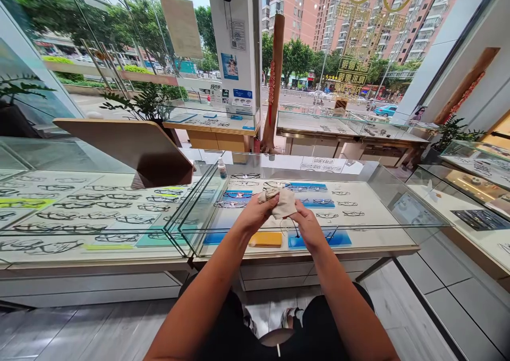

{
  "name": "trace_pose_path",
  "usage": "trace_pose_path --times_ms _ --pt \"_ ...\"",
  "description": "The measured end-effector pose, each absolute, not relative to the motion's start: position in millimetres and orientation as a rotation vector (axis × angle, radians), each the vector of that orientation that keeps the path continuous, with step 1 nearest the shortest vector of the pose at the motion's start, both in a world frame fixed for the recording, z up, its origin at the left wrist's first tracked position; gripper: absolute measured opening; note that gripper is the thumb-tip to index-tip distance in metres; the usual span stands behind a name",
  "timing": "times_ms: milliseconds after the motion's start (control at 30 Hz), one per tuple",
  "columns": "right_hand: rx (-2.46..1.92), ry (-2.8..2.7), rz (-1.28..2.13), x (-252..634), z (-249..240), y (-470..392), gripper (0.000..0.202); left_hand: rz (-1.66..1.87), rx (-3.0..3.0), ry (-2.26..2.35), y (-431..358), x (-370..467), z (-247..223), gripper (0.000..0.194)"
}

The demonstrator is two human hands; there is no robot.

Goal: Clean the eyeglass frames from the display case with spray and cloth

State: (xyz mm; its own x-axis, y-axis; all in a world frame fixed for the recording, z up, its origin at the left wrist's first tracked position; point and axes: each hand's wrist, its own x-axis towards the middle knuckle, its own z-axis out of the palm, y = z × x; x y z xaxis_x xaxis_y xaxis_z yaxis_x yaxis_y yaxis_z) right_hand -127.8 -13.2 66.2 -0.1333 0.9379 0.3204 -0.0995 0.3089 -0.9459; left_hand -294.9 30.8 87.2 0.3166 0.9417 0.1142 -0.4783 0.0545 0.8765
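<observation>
My left hand (258, 212) is closed on a crumpled beige cleaning cloth (285, 204), held above the glass top of a display case. Opposite it, my right hand (309, 225) pinches the cloth's right edge between thumb and fingers. Just under the cloth, by the right fingers, a thin curved line shows, like part of an eyeglass frame; whether it is in my hands or behind the glass I cannot make out. Below the hands, a yellow-orange case or block (265, 239) and a blue tray (338, 238) lie inside the display.
Rows of eyeglasses (115, 196) fill the glass display case (398, 224) and its left neighbour. A small clear bottle (222, 169) stands by the case joint. A tilted brown board or mirror (131, 146) rises at left. More counters stand by the windows and at right.
</observation>
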Motion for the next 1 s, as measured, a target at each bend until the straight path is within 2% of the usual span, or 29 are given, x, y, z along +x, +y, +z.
trace_pose_path --times_ms 167,267,367,533,733,1000 --pt "-0.855 -1.265 1.209 -138 56 -8 0.03 1.283 1.084 0.624 27 -288 81 0.045" --pt "-0.87 -1.293 1.18 -138 59 -12 0.025 1.386 1.067 0.712 28 -282 77 0.045" --pt "-0.831 -1.368 1.107 -134 64 -16 0.02 1.344 1.019 0.674 28 -284 77 0.047" --pt "-0.796 -1.309 1.131 -134 60 -13 0.023 1.23 0.998 0.564 24 -288 80 0.053" --pt "-0.832 -1.356 1.107 -142 54 -14 0.024 1.378 0.986 0.765 26 -278 78 0.049" --pt "-0.808 -1.15 1.156 -121 59 -10 0.023 1.303 0.896 0.659 30 -299 73 0.055"
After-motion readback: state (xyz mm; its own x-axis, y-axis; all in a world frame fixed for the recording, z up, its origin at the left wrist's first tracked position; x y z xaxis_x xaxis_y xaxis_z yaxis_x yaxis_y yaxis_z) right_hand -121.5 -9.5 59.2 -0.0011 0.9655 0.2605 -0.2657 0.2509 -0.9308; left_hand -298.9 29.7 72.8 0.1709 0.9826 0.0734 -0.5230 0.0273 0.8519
